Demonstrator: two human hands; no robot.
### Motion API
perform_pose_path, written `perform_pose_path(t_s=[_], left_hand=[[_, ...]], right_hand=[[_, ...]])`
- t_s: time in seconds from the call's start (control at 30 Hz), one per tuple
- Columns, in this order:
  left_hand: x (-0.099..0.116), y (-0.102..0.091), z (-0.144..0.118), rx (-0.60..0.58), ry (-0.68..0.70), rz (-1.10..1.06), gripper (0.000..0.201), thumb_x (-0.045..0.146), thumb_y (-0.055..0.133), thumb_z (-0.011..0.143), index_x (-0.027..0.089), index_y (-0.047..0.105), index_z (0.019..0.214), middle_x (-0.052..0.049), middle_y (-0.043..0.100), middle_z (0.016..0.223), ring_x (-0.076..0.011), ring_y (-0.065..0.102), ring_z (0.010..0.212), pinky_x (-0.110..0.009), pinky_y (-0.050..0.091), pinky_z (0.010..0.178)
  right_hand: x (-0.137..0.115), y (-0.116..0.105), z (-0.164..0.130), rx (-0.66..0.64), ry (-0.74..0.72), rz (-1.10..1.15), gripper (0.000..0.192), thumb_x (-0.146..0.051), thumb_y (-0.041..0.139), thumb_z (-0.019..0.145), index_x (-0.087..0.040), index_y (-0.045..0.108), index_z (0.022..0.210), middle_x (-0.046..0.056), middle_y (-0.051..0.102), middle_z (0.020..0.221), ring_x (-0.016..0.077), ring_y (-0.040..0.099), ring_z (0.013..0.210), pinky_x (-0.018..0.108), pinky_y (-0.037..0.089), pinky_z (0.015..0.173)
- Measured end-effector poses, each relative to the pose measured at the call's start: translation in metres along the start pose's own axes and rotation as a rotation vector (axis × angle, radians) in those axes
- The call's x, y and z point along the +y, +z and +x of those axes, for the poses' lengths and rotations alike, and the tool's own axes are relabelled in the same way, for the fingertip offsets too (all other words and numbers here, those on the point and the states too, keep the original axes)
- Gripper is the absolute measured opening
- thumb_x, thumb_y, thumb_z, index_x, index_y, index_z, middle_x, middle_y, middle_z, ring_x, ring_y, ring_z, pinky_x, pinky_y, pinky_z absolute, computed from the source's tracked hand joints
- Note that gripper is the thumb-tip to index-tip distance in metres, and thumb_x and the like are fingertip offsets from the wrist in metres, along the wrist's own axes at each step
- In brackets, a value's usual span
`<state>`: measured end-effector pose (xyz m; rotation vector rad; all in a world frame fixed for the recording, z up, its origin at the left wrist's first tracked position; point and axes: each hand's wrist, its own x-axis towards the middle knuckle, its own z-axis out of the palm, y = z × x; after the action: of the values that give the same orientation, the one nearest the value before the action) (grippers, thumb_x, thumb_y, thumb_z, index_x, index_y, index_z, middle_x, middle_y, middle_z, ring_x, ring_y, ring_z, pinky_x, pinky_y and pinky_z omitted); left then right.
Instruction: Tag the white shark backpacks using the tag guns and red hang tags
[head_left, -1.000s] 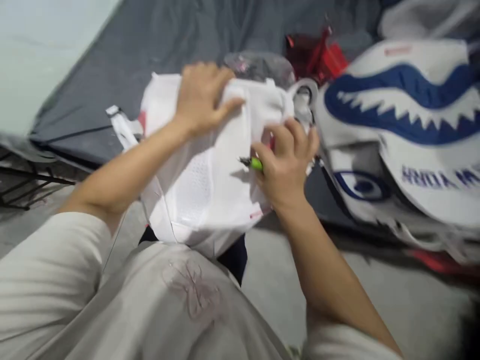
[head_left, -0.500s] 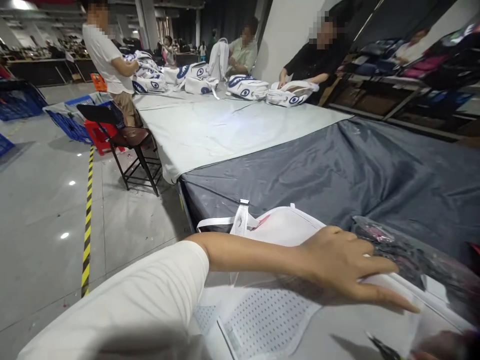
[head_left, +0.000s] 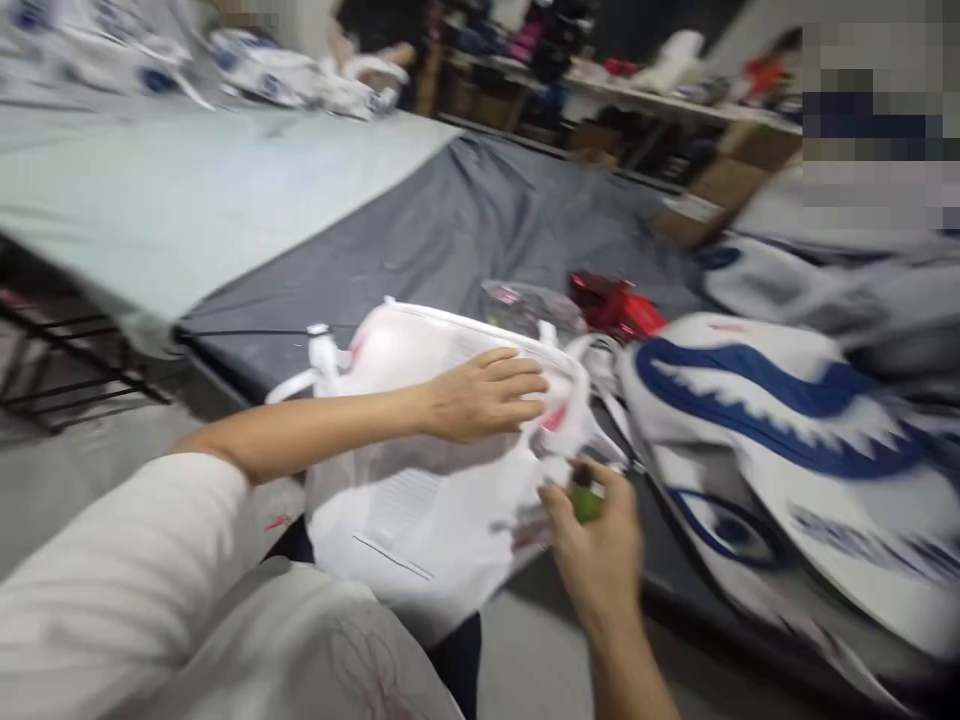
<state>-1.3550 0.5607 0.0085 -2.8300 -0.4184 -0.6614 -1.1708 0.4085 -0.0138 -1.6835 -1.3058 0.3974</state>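
Note:
A white backpack [head_left: 405, 505] lies across the table edge and my lap, its mesh panel and straps showing. My left hand [head_left: 484, 395] rests on its upper part, fingers stretched out and holding nothing. At the backpack's right edge, my right hand [head_left: 600, 530] is closed around green-handled thread snips [head_left: 587, 500]. Their blades are blurred here, and the thumb is close to the white fabric. To the right lies another white backpack [head_left: 757, 400] with a blue toothed mouth and an eye printed on it.
Dark grey sheeting [head_left: 375, 240] covers the near table, and a pale cover [head_left: 187, 190] the far one. A clear plastic bag [head_left: 532, 305] and a red shiny wrapper [head_left: 619, 303] lie beyond the backpack. Cardboard boxes [head_left: 720, 190] and a person's dark-sleeved arms appear farther back.
My view has swung right and down, bringing the printed backpack and red wrapper into sight. My right hand, mostly out of frame before with the snips, now shows at the backpack's right edge.

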Motion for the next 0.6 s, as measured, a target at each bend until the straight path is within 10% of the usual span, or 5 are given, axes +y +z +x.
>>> perform_pose_path(t_s=[0.17,0.3,0.47,0.6], left_hand=[[0.004,0.017,0.014,-0.114,0.163,-0.107,0.031,0.045,0.065,0.087,0.017,0.068,0.1,-0.009,0.069,0.105,-0.0245,0.059,0.105,-0.05,0.034,0.116],[0.01,0.007,0.026,-0.257,0.15,-0.099,0.024,0.04,0.072,0.08,0.019,0.07,0.092,-0.006,0.069,0.092,-0.0223,0.056,0.094,-0.049,0.036,0.111],[0.023,0.008,0.019,-0.293,0.064,-0.134,0.018,0.033,0.075,0.076,0.02,0.072,0.088,-0.003,0.07,0.089,-0.0239,0.057,0.104,-0.06,0.022,0.121],[0.026,0.02,0.002,-0.22,0.038,-0.187,0.021,0.039,0.075,0.081,0.021,0.069,0.092,-0.003,0.071,0.104,-0.0273,0.051,0.126,-0.062,0.019,0.123]], right_hand=[[0.007,-0.008,-0.025,-0.11,0.21,0.411,0.051,-0.045,0.053,0.096,-0.028,0.039,0.143,-0.002,0.062,0.082,0.0126,0.057,0.052,0.027,0.048,0.048],[-0.003,-0.005,-0.031,-0.159,0.164,0.552,0.029,-0.041,0.058,0.096,-0.025,0.062,0.12,0.004,0.07,0.098,0.0161,0.07,0.064,0.027,0.054,0.051],[0.009,0.005,-0.031,-0.243,0.132,0.821,0.042,-0.049,0.057,0.096,-0.022,0.058,0.127,0.009,0.076,0.101,0.0261,0.074,0.094,0.048,0.057,0.09],[0.014,0.013,-0.039,-0.05,0.226,0.656,0.034,-0.045,0.069,0.09,-0.024,0.052,0.11,-0.003,0.071,0.067,0.019,0.072,0.067,0.039,0.059,0.078]])
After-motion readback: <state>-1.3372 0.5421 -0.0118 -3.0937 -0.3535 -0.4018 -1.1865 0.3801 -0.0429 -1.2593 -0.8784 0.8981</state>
